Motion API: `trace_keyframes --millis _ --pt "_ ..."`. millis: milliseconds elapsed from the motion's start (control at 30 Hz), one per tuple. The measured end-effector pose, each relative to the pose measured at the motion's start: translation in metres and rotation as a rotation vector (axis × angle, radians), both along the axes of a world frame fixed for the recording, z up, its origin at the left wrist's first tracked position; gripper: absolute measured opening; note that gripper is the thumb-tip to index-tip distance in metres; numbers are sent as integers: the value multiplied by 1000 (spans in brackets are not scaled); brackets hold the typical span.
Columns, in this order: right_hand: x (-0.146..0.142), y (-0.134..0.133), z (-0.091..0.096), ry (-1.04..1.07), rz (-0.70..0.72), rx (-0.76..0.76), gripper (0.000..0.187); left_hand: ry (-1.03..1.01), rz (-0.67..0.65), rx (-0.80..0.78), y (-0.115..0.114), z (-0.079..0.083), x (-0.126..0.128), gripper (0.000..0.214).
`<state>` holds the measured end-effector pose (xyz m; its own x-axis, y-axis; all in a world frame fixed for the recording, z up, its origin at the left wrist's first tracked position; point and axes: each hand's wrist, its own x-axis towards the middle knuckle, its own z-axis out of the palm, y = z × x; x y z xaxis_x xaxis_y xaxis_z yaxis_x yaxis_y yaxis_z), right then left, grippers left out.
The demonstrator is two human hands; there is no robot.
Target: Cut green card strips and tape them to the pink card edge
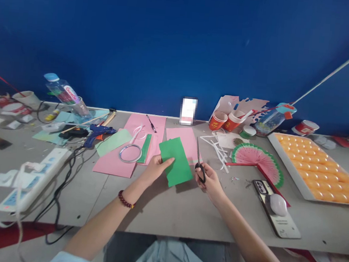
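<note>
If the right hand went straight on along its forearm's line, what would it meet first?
Most likely the green sheet held by the left hand, though depth is unclear; the right hand and its scissors could pass over or under it.

Dark red bead bracelet [126, 200]; pale blue sleeve [70, 260], apparently short

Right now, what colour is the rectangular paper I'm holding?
The rectangular paper is green; see the head view.
</note>
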<state>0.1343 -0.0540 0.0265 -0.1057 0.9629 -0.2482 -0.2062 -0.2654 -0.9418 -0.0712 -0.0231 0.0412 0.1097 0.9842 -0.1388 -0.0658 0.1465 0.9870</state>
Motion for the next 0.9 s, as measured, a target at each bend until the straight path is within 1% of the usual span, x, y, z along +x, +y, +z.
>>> trace_keyframes --millis 100,300,433,567,633,667,700,767,833,900 --pt "2 1 -2 38 -22 1 44 -49 -29 -16 3 -3 -3 40" --pt "7 5 -2 54 -104 19 42 -25 38 -4 5 -8 -6 32" --pt "10 8 -4 29 -162 56 41 -29 68 6 7 -3 -11 28" --pt "13 9 -9 -45 -181 45 40 -88 140 -55 13 8 -22 35" --pt "14 9 -10 -93 -185 54 40 -151 218 -76 20 13 -33 39" --pt "15 10 -11 -121 -179 61 40 -172 284 -92 24 14 -39 40" --pt "16 11 -11 -153 -168 72 40 -185 366 -93 28 15 -45 39" --pt "20 14 -11 -248 -143 114 41 -218 593 -79 37 15 -56 31" --pt "26 18 -12 -402 -148 188 41 -239 685 -68 45 15 -64 20" --pt "33 22 -13 -606 -183 267 41 -299 711 -80 50 14 -69 13"
